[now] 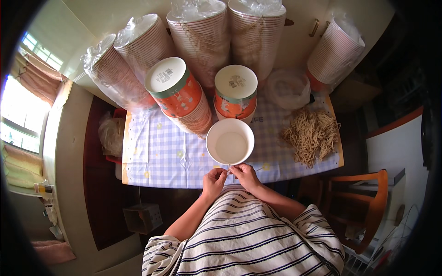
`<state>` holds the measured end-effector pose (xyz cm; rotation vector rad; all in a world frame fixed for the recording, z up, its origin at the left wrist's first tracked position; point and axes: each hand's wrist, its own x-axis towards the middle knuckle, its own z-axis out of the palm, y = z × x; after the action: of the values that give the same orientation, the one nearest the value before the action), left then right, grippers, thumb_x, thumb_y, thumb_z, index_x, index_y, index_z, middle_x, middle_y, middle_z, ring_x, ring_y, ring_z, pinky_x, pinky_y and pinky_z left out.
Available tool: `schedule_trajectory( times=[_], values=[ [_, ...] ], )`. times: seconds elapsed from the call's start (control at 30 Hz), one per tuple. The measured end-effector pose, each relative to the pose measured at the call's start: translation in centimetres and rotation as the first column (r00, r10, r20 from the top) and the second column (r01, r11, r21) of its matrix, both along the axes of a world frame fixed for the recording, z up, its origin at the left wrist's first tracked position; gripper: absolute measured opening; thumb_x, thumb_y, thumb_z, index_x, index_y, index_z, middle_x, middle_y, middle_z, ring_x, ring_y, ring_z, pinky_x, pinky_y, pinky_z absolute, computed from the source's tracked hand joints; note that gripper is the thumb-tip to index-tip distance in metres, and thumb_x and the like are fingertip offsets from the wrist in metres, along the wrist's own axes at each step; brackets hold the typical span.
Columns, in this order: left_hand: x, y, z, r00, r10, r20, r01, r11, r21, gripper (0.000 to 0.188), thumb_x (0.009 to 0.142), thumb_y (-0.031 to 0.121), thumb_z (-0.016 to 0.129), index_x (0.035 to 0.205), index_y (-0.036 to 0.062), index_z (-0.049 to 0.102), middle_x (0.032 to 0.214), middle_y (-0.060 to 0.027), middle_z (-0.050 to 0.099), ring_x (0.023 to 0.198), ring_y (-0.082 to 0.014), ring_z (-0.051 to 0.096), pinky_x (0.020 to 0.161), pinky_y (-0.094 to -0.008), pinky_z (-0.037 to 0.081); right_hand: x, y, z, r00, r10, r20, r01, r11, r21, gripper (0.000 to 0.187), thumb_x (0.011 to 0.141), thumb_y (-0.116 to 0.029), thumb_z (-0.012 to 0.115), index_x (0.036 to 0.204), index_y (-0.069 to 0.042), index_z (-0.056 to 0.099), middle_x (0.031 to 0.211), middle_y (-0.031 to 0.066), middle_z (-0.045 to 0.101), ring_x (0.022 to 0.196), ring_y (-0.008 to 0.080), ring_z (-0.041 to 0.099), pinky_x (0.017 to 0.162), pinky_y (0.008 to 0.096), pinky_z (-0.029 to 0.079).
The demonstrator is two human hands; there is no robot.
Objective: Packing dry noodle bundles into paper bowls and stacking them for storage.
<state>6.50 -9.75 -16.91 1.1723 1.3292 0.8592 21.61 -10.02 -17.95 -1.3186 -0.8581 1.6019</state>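
A white paper tub (230, 158) stands open side up near the front edge of the table, nothing seen inside it. Just below its near rim, my left hand (214, 181) and my right hand (246, 177) are close together with fingers pinched. Between them runs a thin piece of string, its short end poking out to the right of my right hand. Exactly how it meets the tub is too small to tell. A tangled heap of beige strings (313, 138) lies at the table's right side.
Two upside-down stacks of orange-printed tubs, a left stack (172, 94) and a middle stack (235, 92), stand behind the open tub. Tall plastic-wrapped tub stacks (198, 41) line the back. A clear plastic bag (289, 88) lies by the strings. The checked tablecloth (159, 156) covers the table; a wooden chair (375, 202) is right.
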Motion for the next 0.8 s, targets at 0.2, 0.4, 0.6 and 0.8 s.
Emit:
schedule_trajectory(
  times=[0.2, 0.4, 0.6, 0.8],
  values=[
    [0.2, 0.1, 0.5, 0.999, 0.008, -0.035, -0.006, 0.999, 0.052, 0.013, 0.083, 0.009, 0.059, 0.086, -0.0036, 0.062, 0.066, -0.0022, 0.060, 0.060, -0.0055, 0.053, 0.055, -0.0210, 0.044, 0.0, 0.1, -0.1, 0.989, -0.018, 0.149, -0.002, 0.990, 0.139, 0.021, 0.088, -0.020, 0.057, 0.089, 0.000, 0.062, 0.073, 0.0029, 0.062, 0.062, 0.0076, 0.053, 0.057, 0.0229, 0.044],
    [0.2, 0.0, 1.0, 0.999, 0.002, -0.034, -0.001, 1.000, 0.022, 0.012, 0.082, 0.008, 0.059, 0.082, -0.0032, 0.063, 0.068, -0.0023, 0.061, 0.062, -0.0065, 0.054, 0.057, -0.0222, 0.045, -0.4, 0.0, 0.4, 0.941, -0.089, 0.328, -0.001, 0.965, 0.264, 0.021, 0.087, -0.021, 0.057, 0.080, -0.001, 0.060, 0.061, 0.0034, 0.057, 0.055, 0.0102, 0.051, 0.052, 0.0268, 0.042],
    [0.2, -0.4, 0.7, 1.000, -0.009, 0.030, 0.008, 1.000, 0.026, 0.011, 0.084, 0.006, 0.058, 0.084, -0.0046, 0.063, 0.071, 0.0014, 0.059, 0.063, -0.0037, 0.048, 0.057, -0.0193, 0.041, -0.3, -0.2, 0.1, 0.935, -0.084, 0.344, -0.007, 0.967, 0.253, 0.021, 0.086, -0.021, 0.058, 0.083, -0.001, 0.062, 0.062, 0.0033, 0.058, 0.056, 0.0096, 0.052, 0.052, 0.0263, 0.042],
    [-0.9, -0.9, -1.6, 0.993, -0.091, 0.070, 0.095, 0.993, -0.064, 0.016, 0.086, 0.012, 0.060, 0.090, -0.0031, 0.063, 0.073, -0.0015, 0.062, 0.066, -0.0058, 0.053, 0.060, -0.0210, 0.044, 0.2, -0.4, -1.1, 0.999, -0.030, -0.033, 0.030, 1.000, -0.010, 0.022, 0.087, -0.024, 0.057, 0.094, -0.004, 0.063, 0.078, 0.0022, 0.063, 0.068, 0.0084, 0.057, 0.058, 0.0202, 0.044]
  ],
)
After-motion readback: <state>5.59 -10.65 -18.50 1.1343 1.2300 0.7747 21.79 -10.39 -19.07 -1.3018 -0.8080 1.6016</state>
